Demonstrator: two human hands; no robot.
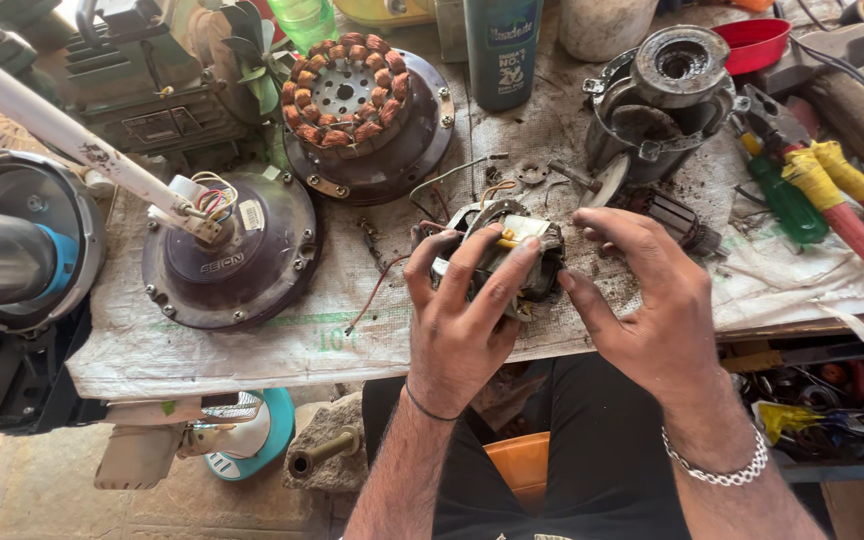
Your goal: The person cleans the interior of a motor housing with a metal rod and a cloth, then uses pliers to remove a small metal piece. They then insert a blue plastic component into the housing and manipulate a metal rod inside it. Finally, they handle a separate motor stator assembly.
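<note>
My left hand (464,318) and my right hand (644,300) both grip a small electric motor stator (512,245) with copper windings, yellow insulation and loose red and grey wires, at the front edge of the bench. My left fingers wrap over its top and left side. From the right, my other hand's thumb and fingers press on it. A dark armature (674,215) lies just behind my right hand. A grey metal motor housing (664,95) stands farther back.
A ceiling-fan stator with copper coils (357,95) sits on a brown fan body at the back. Another brown fan body (242,255) with a white rod lies left. Red-handled cutters (857,215), a green screwdriver (787,200), a teal bottle (502,50) and a red bowl (752,42) crowd the bench.
</note>
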